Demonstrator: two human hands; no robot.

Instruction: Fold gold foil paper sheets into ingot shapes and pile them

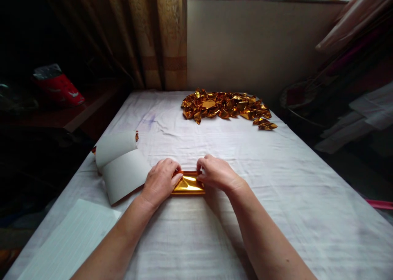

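Observation:
A strip of shiny gold foil paper [190, 184], with folded edges, lies flat on the cloth-covered table in front of me. My left hand [162, 177] pinches its left end between thumb and curled fingers. On the far right corner, my right hand [216, 172] has its fingers closed on the same foil paper. Near my left forearm rest curled sheets with white backs [124, 175], some gold-brown showing at their edges. A heap of folded gold foil pieces [227, 105] sits at the table's far side.
White cloth [276, 198] covers the table. A pale lined sheet [73, 239] lies at the near left. Patterned curtains [147, 34] hang behind, beside a light panel [251, 42]. A red packet [58, 87] stands on a dark side surface; hanging cloth [368, 112] is at right.

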